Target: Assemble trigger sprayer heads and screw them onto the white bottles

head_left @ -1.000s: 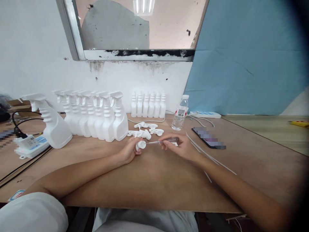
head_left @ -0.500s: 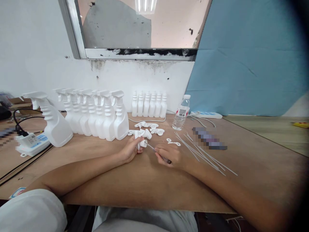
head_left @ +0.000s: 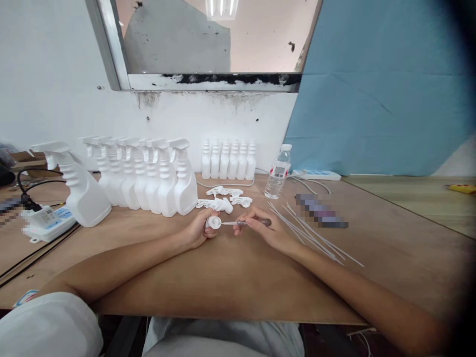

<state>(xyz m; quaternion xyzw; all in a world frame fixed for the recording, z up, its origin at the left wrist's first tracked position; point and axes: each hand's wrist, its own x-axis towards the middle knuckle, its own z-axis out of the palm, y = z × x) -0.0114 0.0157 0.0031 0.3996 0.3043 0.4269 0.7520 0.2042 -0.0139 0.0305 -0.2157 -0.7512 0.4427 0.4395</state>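
Observation:
My left hand is closed around a white spray trigger head, with the round cap opening turned toward me. Fingers hide most of its body. My right hand grips a screwdriver by its dark handle, the thin metal shaft lying level and pointing left. Its tip is at the rim of the cap; whether it touches I cannot tell. Just beyond my hands lie several loose white trigger heads. Thin white dip tubes are spread to the right of my right hand.
Filled-out rows of white spray bottles stand at the left, with smaller white bottles by the wall. A clear water bottle, a blurred dark flat object and a power strip with cables are also on the table.
The trigger head has turned so its opening faces me more. My right hand has risen, and the screwdriver has swung from slanted to level. A small white ring and strip are now hidden behind that hand.

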